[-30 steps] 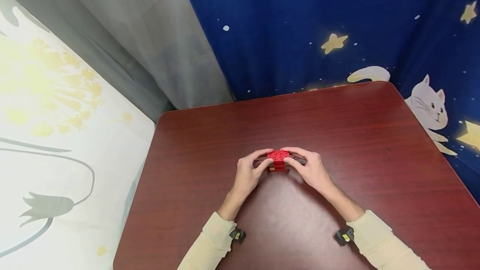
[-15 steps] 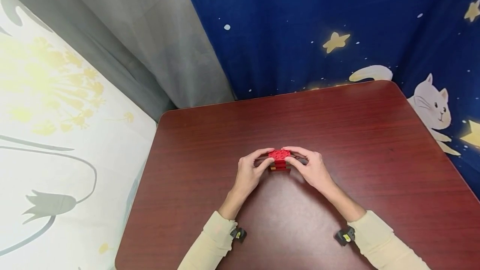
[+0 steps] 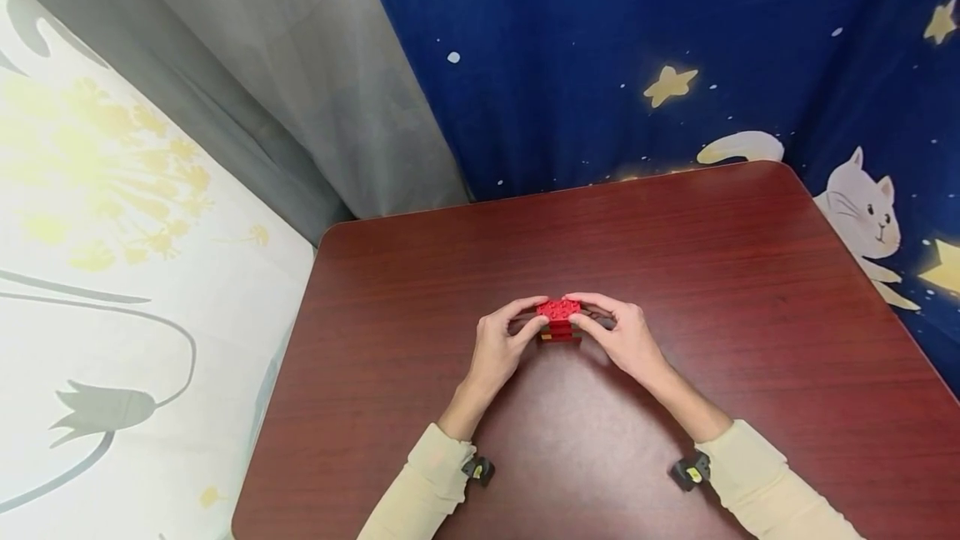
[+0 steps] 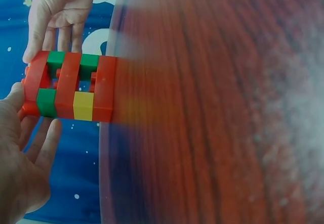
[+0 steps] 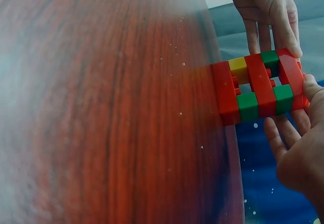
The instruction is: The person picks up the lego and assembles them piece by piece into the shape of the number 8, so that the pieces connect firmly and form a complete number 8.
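Observation:
A small tower of toy building bricks stands upright on the table, in the head view between my two hands. Its top is a studded red brick. The left wrist view shows red long bricks in three layers, with a red middle brick. Pairs of small bricks separate them: a green brick above, a yellow brick below, with green ones opposite. My left hand pinches the top brick's left end between thumb and fingers. On its right end, my right hand does the same.
The dark red wooden table has rounded corners. Behind it hangs a blue curtain with stars and a cat; a grey curtain is beside it. Small black cameras sit at both wrists.

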{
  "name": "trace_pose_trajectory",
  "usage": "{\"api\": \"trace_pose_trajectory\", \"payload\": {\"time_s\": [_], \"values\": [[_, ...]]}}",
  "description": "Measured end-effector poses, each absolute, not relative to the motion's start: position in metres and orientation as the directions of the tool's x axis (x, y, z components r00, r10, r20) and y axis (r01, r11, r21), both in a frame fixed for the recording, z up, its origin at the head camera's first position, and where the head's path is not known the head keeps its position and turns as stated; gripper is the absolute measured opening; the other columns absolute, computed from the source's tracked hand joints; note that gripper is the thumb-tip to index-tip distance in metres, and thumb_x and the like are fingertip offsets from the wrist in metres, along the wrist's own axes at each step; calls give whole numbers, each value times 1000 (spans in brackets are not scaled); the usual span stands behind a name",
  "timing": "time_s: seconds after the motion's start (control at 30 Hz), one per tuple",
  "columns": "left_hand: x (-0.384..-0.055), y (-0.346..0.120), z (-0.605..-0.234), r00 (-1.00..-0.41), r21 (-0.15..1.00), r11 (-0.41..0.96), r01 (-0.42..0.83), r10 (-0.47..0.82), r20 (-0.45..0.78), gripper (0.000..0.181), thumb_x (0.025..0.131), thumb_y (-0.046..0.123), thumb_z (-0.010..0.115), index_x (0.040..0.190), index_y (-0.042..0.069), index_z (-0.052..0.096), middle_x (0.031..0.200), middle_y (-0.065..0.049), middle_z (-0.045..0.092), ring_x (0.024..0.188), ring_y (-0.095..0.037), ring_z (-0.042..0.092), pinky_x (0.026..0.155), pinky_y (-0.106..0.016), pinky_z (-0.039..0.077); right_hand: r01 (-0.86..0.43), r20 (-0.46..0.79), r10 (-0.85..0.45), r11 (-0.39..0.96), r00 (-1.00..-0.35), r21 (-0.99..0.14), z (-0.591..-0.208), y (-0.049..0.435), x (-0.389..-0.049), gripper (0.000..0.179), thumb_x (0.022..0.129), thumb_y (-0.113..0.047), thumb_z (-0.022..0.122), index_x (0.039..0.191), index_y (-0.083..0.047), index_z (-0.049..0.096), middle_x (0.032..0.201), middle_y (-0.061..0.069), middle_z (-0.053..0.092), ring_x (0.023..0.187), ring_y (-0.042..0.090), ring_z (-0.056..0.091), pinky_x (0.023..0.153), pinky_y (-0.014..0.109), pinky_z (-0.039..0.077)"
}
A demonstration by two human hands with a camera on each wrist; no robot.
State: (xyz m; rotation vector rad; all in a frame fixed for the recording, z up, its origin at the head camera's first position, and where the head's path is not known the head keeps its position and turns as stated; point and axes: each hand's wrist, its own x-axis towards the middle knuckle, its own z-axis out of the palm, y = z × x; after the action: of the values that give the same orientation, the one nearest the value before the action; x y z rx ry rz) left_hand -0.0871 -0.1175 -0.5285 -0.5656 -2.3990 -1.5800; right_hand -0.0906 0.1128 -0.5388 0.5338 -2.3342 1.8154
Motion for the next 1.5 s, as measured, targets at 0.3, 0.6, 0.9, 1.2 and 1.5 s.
{"api": "trace_pose_trajectory", "payload": {"time_s": [0.3,0.6,0.9,1.2,1.5], "values": [[-85,-116,-532,-912,833,373,409,192,362,32,99,23,78,131,16,77,120,0,78,104,-7,75,87,-32,63,-344,302,-200,230,-932,-910,-539,115,-89,34,98,-15,80,131,-18,76,116,3,79,97,20,76,83,27,61],[-84,-118,-532,-896,826,350,441,226,383,41,100,16,77,139,8,70,130,-7,74,108,-25,76,89,-40,63,-339,294,-205,239,-933,-910,-538,112,-88,43,94,0,80,136,-3,71,118,16,77,102,34,75,88,52,61],[-82,-119,-534,-893,831,331,447,221,393,61,93,9,84,149,8,61,141,-13,68,118,-24,73,97,-40,60,-317,279,-229,153,-933,-936,-544,116,-84,57,92,-5,83,146,-12,65,135,8,72,116,27,72,98,50,57],[-75,-116,-537,-917,816,417,400,190,352,69,90,11,86,152,6,58,145,-12,64,123,-27,70,99,-40,59,-259,214,-202,234,-956,-937,-547,116,-79,59,91,-12,86,146,-8,66,131,13,73,122,30,70,101,49,55],[-71,-111,-539,-952,816,490,306,156,264,59,93,13,84,147,1,62,136,-13,69,112,-20,74,92,-31,60,-263,211,-186,332,-960,-906,-553,113,-79,53,92,-7,84,140,4,66,126,20,73,117,34,72,98,49,57]]}}
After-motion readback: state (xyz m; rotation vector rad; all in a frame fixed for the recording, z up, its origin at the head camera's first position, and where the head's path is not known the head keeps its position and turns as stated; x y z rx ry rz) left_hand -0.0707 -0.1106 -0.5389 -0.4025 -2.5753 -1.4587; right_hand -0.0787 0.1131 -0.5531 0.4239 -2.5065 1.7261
